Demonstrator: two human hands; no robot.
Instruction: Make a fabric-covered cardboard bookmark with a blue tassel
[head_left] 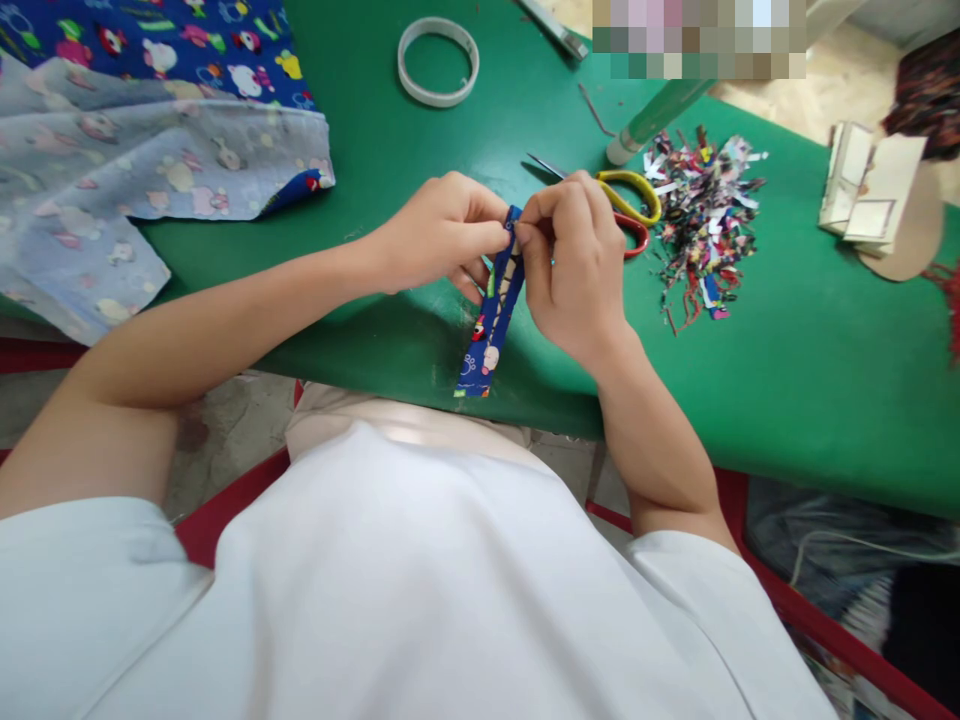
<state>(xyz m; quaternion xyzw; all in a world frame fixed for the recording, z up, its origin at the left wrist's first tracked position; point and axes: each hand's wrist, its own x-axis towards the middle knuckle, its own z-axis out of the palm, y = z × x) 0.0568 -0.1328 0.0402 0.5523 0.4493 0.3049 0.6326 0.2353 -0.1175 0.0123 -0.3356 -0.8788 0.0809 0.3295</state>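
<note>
A narrow strip of blue printed fabric [491, 320] hangs down from between my two hands over the near edge of the green table [420, 330]. My left hand [442, 235] pinches the strip's top end from the left, fingers closed. My right hand [574, 265] pinches the same top end from the right, fingers curled tight. Just behind my right hand lie scissors with yellow and red handles [637, 205].
A large piece of blue cartoon-print fabric [135, 130] lies at the far left. A white tape ring [438, 60] sits at the back. A heap of small colourful scraps [705, 215] lies right of the scissors. Folded paper pieces [870, 190] rest on a cardboard disc at far right.
</note>
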